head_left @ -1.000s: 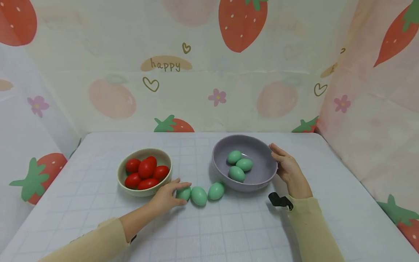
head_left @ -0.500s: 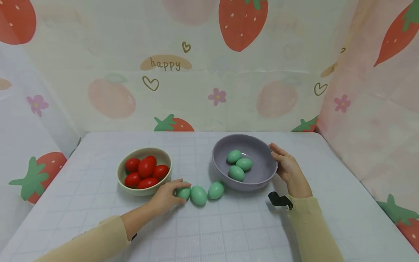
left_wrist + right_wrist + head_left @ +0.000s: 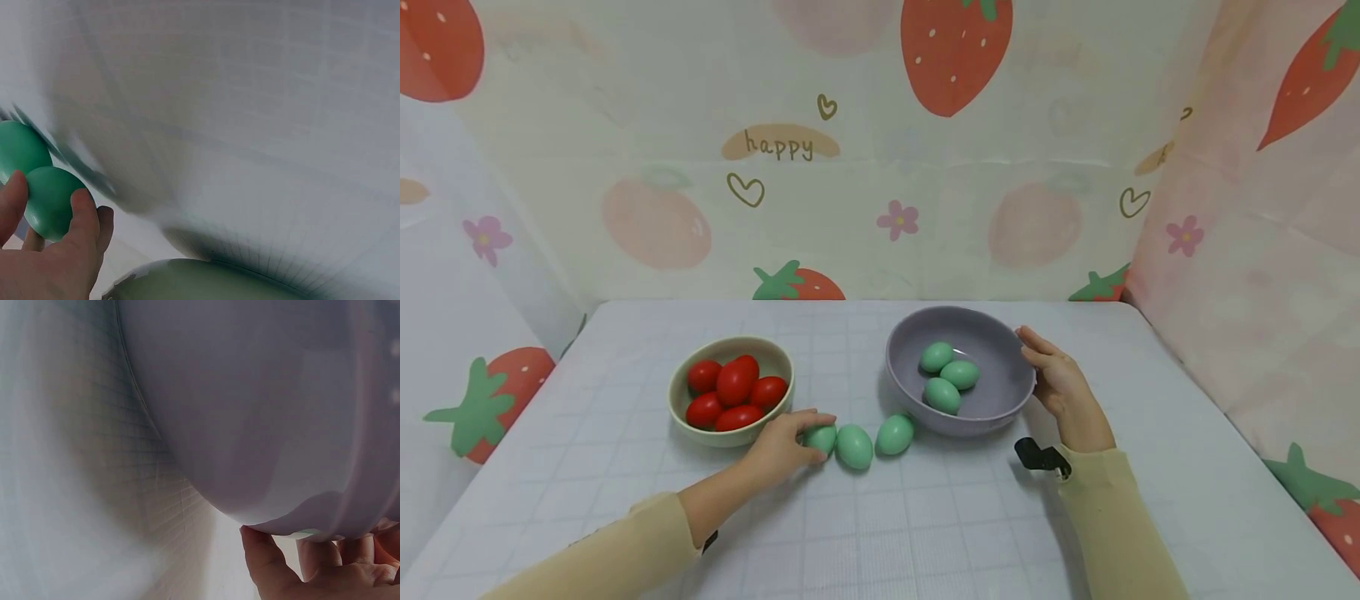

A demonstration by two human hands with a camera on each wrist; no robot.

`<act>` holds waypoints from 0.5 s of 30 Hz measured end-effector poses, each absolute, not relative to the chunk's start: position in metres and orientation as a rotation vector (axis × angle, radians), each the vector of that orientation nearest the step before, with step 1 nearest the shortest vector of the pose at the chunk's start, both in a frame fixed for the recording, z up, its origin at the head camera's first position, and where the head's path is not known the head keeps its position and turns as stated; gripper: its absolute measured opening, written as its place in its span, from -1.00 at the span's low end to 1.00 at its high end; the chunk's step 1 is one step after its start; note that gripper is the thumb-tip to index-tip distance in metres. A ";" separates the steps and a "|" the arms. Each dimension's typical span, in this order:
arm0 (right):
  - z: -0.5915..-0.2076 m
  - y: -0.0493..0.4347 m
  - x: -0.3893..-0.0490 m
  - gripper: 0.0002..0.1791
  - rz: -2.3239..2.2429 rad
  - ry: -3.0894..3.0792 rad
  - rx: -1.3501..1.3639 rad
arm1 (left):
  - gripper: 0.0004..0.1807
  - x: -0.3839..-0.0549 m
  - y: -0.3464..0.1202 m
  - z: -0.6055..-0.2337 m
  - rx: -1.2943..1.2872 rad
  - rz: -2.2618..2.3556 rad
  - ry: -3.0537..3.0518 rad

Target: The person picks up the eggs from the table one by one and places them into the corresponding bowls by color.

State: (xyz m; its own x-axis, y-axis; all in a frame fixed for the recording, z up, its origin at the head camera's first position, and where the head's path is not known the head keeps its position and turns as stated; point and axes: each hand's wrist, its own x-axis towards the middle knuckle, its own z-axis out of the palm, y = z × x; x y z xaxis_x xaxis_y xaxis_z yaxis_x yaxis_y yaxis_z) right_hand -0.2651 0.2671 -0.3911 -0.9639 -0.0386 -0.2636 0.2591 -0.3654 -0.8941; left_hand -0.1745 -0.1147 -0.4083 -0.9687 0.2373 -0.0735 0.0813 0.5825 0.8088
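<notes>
My left hand (image 3: 778, 448) pinches the leftmost green egg (image 3: 821, 439) on the table, between thumb and fingers. In the left wrist view, fingers and thumb wrap that egg (image 3: 51, 209), and another green egg touches it. A middle egg (image 3: 854, 447) and a right egg (image 3: 895, 435) lie beside it in a row. At the right, my right hand (image 3: 1066, 387) rests its fingers against the outer side of a purple bowl (image 3: 1000, 407). Several green eggs (image 3: 942, 395) sit inside this bowl. The right wrist view shows the fingertips at the bowl wall (image 3: 250, 425).
Just behind my left hand stands a pale green bowl (image 3: 681, 417) with several red eggs (image 3: 737, 382). Both bowls are on a white checked table cover (image 3: 887, 533). A strawberry-print cloth (image 3: 865, 183) hangs at the back and sides.
The fingers of my left hand have closed in on the leftmost green egg. My right hand and both bowls stay in place.
</notes>
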 end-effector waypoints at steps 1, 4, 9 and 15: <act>-0.391 0.267 -0.265 -0.46 -2.436 1.652 0.299 | -0.50 -0.174 -0.115 -0.407 0.265 1.339 2.637; -0.390 0.266 -0.265 -0.47 -2.421 1.669 0.314 | -0.50 -0.173 -0.114 -0.405 0.257 1.352 2.640; -0.388 0.265 -0.264 -0.40 -2.410 1.684 0.313 | -0.49 -0.171 -0.113 -0.397 0.272 1.359 2.642; -0.388 0.263 -0.264 -0.39 -2.447 1.646 0.322 | -0.48 -0.171 -0.110 -0.389 0.290 1.396 2.608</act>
